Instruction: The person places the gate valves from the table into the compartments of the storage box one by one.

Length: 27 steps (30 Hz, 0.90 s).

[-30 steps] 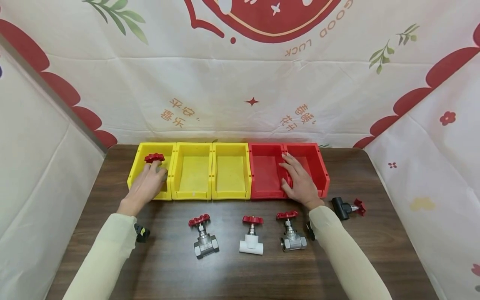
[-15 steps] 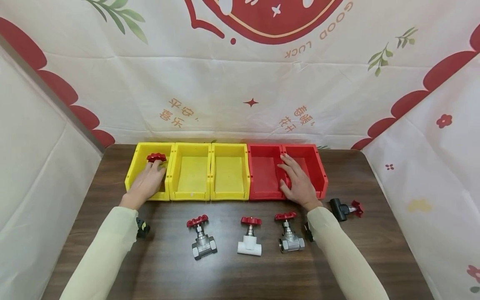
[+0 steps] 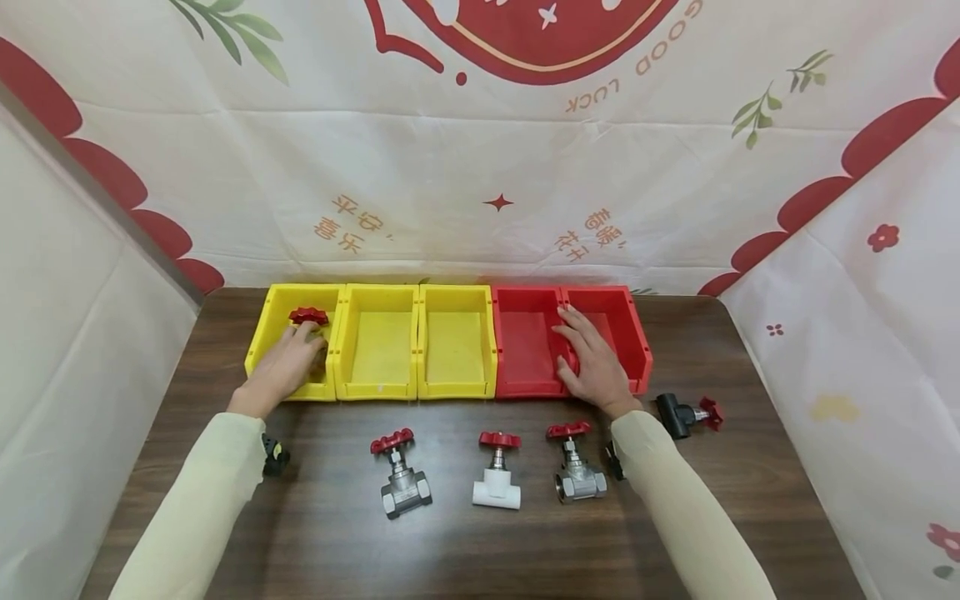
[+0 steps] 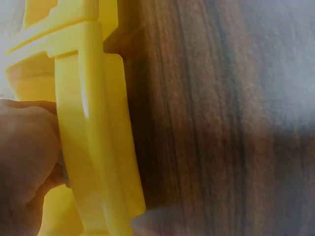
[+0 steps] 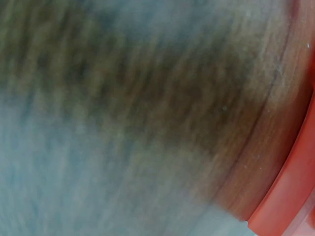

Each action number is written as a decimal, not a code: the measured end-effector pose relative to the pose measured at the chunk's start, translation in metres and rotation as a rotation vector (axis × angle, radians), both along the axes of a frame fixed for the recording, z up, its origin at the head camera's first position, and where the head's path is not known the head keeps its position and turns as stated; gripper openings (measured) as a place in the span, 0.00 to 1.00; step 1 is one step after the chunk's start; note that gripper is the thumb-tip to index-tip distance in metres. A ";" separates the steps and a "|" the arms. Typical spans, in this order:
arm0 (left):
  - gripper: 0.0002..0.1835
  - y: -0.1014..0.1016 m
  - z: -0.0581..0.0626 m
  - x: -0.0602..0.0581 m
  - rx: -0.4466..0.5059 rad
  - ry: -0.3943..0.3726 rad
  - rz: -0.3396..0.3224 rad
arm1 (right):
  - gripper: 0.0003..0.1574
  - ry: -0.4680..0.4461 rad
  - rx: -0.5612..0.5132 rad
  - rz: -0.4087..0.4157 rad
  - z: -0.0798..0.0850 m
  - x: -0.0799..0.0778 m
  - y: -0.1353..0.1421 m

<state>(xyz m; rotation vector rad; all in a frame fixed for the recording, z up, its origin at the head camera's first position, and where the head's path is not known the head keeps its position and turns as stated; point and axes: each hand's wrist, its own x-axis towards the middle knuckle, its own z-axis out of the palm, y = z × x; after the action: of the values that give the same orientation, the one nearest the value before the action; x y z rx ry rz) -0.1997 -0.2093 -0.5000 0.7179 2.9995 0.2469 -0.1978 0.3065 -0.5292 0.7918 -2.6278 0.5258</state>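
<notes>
My left hand point(image 3: 288, 358) reaches down into the leftmost yellow bin point(image 3: 258, 346). It grips a valve with a red handwheel point(image 3: 308, 316), which shows just beyond the fingers; the valve body is mostly covered by the hand. In the left wrist view the hand point(image 4: 27, 152) is behind the yellow bin's front wall point(image 4: 91, 128). Over the divider between two red bins point(image 3: 525, 342) lies my right hand point(image 3: 596, 367), fingers loosely spread and touching the divider. The right wrist view shows only blurred table and a red bin edge point(image 5: 290, 182).
In front of the bins lie a dark metal valve point(image 3: 406, 490), a white plastic valve point(image 3: 497, 487) and a silver valve point(image 3: 580, 482), all with red handwheels. A black valve point(image 3: 677, 415) lies right of the red bins. Two more yellow bins point(image 3: 380, 390) stand mid-row.
My left hand has shifted the valve slightly right inside the leftmost bin. The right hand stays on the red divider. The whole head view has drifted a little.
</notes>
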 end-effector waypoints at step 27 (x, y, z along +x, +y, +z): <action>0.25 -0.003 0.019 0.007 0.011 -0.049 0.041 | 0.39 0.003 -0.001 -0.009 0.002 0.000 -0.003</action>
<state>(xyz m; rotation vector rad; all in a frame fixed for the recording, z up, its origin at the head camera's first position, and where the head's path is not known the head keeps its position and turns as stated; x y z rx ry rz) -0.1926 -0.2121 -0.4812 0.6427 2.9707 0.2783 -0.1977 0.3039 -0.5276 0.7791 -2.6271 0.5226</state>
